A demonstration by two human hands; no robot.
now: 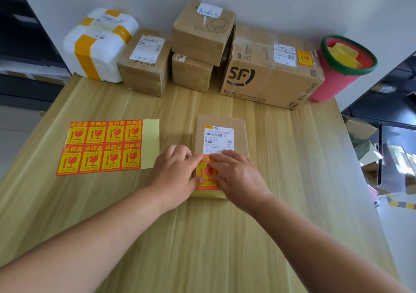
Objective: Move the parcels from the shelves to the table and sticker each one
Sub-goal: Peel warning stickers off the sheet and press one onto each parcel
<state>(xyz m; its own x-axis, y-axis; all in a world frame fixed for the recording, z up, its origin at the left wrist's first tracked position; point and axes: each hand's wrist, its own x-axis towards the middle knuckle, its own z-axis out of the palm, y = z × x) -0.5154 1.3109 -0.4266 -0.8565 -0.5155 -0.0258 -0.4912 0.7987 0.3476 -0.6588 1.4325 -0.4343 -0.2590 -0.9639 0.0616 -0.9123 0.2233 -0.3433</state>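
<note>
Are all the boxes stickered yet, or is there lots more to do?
Not yet. The big SF box already wears a sticker. The left hand and right hand are pressing a new sticker onto the flat parcel. The white foam box and three brown boxes show none from here. Eight stickers wait on the sheet.

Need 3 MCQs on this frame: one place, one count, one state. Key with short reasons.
1. Where is the sticker sheet relative to the small parcel? A left of it; B right of it; C on it.
2. How many stickers remain on the sheet? A four; B eight; C ten.
3. What are the left hand and right hand doing? A lifting the parcel; B peeling the sheet; C pressing a sticker onto the parcel.
Key: 1 A, it lies apart to the left; 2 B, two rows of four; 3 C, both press flat on the sticker.
</note>
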